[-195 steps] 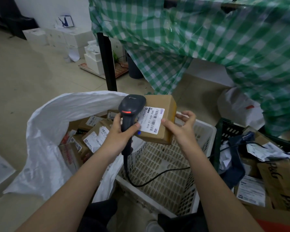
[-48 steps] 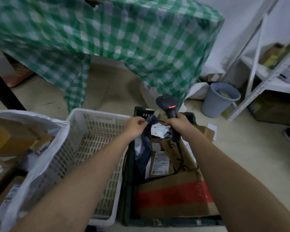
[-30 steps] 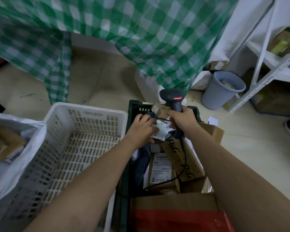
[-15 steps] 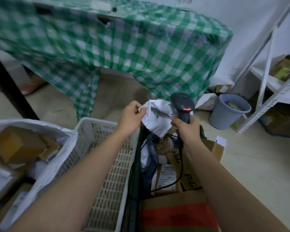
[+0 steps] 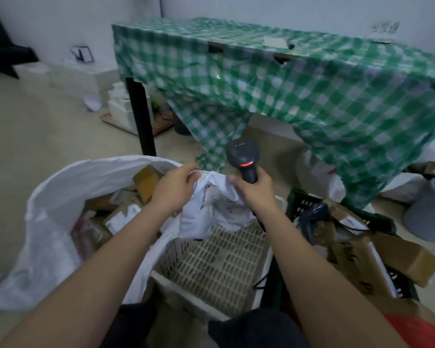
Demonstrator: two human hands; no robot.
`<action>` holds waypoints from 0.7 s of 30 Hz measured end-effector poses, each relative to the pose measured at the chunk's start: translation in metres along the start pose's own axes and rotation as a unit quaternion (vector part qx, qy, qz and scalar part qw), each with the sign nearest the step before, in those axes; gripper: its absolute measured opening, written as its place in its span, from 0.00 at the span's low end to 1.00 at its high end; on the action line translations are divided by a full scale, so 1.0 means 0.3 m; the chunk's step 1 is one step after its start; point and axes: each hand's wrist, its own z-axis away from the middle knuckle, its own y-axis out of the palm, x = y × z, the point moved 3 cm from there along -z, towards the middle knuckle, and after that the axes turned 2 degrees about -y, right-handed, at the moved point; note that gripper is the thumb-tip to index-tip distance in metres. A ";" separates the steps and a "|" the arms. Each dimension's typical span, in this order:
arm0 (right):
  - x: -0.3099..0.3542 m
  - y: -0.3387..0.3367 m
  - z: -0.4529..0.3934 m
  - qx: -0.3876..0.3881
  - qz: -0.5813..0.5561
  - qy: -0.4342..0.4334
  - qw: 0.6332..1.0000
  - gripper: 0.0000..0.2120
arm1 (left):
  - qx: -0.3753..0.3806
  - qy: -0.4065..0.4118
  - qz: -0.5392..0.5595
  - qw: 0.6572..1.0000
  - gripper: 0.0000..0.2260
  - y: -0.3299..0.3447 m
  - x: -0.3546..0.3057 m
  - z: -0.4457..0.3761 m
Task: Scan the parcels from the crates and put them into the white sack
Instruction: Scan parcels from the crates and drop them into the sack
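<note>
A soft white plastic parcel hangs crumpled above the white crate. My left hand grips its upper left edge. My right hand is closed around the handle of a dark barcode scanner with a red light, and its fingers also touch the parcel's right edge. The white sack stands open at the left with several cardboard boxes inside. A dark green crate at the right holds brown boxes and a dark bag.
A table under a green checked cloth stands behind, with a black leg near the sack. A grey bin sits at the far right. White boxes are stacked on the floor behind the leg.
Both hands have carried the white parcel and scanner leftward, from above the dark green crate to above the white crate beside the sack. The view has swung left.
</note>
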 end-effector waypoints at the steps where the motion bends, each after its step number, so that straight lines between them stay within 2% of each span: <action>1: -0.009 0.051 0.014 0.050 -0.005 -0.003 0.999 0.16 | -0.010 0.003 0.008 1.000 0.09 -0.015 0.034 0.014; 4: -0.045 0.162 0.059 0.149 0.006 -0.001 0.989 0.20 | -0.026 0.005 0.028 0.999 0.07 -0.044 0.129 0.050; 6: -0.069 0.190 0.067 0.155 0.009 0.009 0.988 0.19 | -0.029 -0.003 0.053 0.998 0.06 -0.045 0.179 0.077; 8: -0.098 0.219 0.067 0.138 -0.006 0.040 0.990 0.18 | -0.060 -0.041 0.095 0.993 0.05 -0.037 0.252 0.100; 10: -0.143 0.245 0.058 0.114 -0.037 0.074 0.990 0.15 | -0.079 -0.105 0.172 0.976 0.11 -0.026 0.317 0.121; 11: -0.166 0.258 0.054 0.100 -0.056 0.087 0.990 0.15 | -0.058 -0.138 0.201 0.968 0.15 -0.013 0.349 0.126; 13: -0.197 0.277 0.042 0.068 -0.106 0.122 0.985 0.14 | 0.034 -0.174 0.201 0.963 0.20 0.006 0.393 0.137; 15: -0.196 0.276 0.026 0.040 -0.150 0.141 0.978 0.13 | 0.090 -0.169 0.204 0.960 0.17 0.003 0.430 0.143; 18: -0.195 0.253 -0.009 0.017 -0.137 0.106 0.985 0.13 | 0.052 -0.150 0.142 0.977 0.07 -0.063 0.462 0.139; 21: -0.214 0.247 -0.011 0.023 -0.110 0.094 0.989 0.13 | 0.048 -0.140 0.123 0.981 0.05 -0.092 0.465 0.130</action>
